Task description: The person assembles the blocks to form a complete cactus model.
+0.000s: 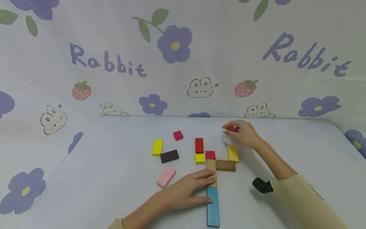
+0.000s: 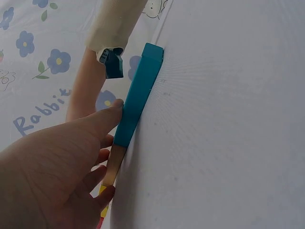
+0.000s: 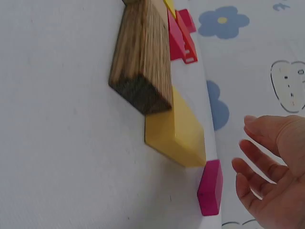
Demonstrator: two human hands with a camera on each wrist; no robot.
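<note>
My left hand [image 1: 183,190] rests along a row of blocks, its fingers on the tan wooden block [image 1: 211,183] and its thumb on the long blue block [image 1: 213,214]. In the left wrist view, the thumb touches the side of the blue block [image 2: 138,100]. My right hand [image 1: 243,133] is at the far right, fingers loosely bent and apart. A magenta block [image 3: 210,188] lies near its fingertips in the right wrist view, partly hidden by the hand in the head view. A yellow block [image 1: 233,153] and a brown wood-grained block [image 1: 226,165] meet at a corner closer in.
A small magenta block [image 1: 210,155], a small yellow block [image 1: 199,158] and a red block [image 1: 199,145] adjoin the row's far end. Farther left lie a yellow block [image 1: 157,147], a black block [image 1: 169,156], a pink block [image 1: 166,176] and another magenta block [image 1: 178,135].
</note>
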